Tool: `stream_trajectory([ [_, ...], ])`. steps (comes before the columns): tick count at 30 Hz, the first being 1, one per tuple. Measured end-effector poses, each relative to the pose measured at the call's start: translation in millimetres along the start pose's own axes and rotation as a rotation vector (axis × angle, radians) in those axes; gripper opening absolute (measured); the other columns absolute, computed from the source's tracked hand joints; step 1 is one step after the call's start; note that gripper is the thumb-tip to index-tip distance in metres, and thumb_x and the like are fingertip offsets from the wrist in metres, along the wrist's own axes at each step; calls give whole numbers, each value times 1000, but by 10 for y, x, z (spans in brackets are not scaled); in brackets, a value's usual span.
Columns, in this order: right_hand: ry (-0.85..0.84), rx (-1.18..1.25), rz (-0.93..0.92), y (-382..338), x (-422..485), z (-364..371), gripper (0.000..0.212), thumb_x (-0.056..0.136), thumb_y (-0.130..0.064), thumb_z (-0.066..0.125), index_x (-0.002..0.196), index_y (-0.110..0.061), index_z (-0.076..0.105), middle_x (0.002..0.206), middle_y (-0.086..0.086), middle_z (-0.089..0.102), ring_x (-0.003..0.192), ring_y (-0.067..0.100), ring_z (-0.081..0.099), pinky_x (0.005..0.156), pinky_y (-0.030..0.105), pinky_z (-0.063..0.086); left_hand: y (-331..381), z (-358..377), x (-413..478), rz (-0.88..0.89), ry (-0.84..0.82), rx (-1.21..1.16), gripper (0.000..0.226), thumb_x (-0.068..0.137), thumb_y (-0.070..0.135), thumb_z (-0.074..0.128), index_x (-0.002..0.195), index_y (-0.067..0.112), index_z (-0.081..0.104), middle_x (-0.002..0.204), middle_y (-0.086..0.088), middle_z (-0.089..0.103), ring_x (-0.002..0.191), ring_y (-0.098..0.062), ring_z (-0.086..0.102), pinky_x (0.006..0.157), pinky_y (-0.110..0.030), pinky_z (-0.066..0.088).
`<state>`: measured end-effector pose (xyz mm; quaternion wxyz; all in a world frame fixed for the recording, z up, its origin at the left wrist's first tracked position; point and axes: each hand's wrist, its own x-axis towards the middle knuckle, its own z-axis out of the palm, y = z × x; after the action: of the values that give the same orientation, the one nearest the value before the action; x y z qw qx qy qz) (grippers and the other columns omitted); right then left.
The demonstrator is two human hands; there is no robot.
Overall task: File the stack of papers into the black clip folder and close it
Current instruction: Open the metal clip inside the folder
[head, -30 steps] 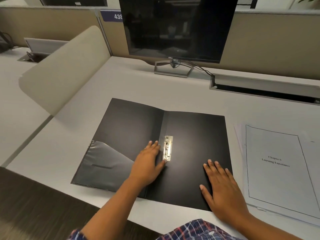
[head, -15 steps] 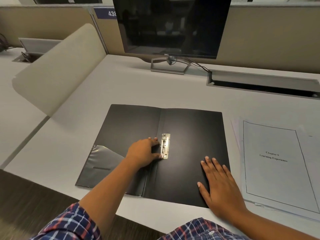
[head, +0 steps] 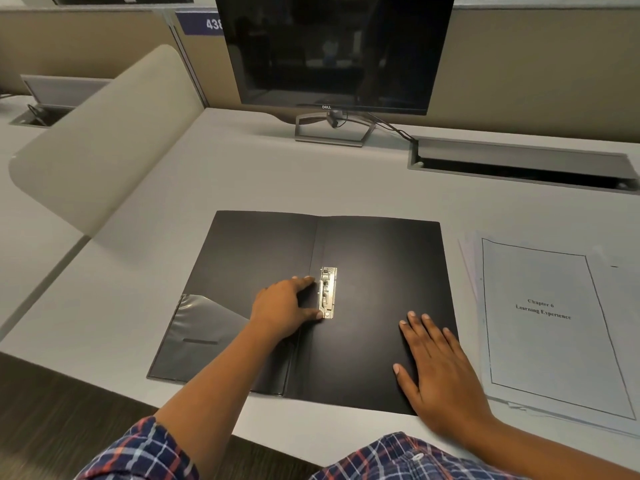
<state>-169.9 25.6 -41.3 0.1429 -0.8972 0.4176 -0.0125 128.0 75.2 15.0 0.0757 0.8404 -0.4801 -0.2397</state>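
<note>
Bare desk (head: 242, 174) lies open between the open folder (head: 381, 271) and the monitor stand (head: 334, 133) (paper stack (head: 554, 323) crowds the right).

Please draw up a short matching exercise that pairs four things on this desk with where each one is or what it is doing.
Things:
1. silver metal clip
2. white stack of printed papers
3. left hand
4. right hand

Places or states:
A. lying on the desk to the right of the open black clip folder
B. resting flat on the folder's right-hand panel
C. fixed along the folder's spine
D. fingers touching the clip's left edge

Pairs: 1-C, 2-A, 3-D, 4-B
</note>
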Motion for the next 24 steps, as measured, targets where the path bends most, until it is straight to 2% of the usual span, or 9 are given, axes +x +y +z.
stream_trajectory([
  [7,-2,7,7,2,-4,2,70,92,-66,18,152,-34,4,162,-12,4,149,10,-2,120,37,5,-14,-12,7,6,12,7,82,73,55,77,145,36,43,150,3,49,133,-19,50,105,-38,44],
  [12,-1,1,4,-3,3,5,70,92,-66,17,152,-34,2,162,-13,4,148,9,-4,120,37,5,2,-8,18,3,56,-26,81,66,56,82,139,36,52,140,8,59,126,-16,56,98,-35,49],
  [17,-3,1,7,-5,-8,3,70,92,-66,19,152,-34,3,162,-12,4,148,9,-3,120,36,4,44,26,-4,4,107,33,82,65,61,80,138,37,52,139,10,59,124,-15,57,95,-34,48],
  [24,-9,-10,-5,-11,-3,-22,71,91,-66,18,153,-32,5,162,-12,4,149,9,-3,121,37,6,-69,-51,38,-25,-23,-250,81,62,60,83,133,27,61,132,8,66,120,-9,61,103,-36,49],
])
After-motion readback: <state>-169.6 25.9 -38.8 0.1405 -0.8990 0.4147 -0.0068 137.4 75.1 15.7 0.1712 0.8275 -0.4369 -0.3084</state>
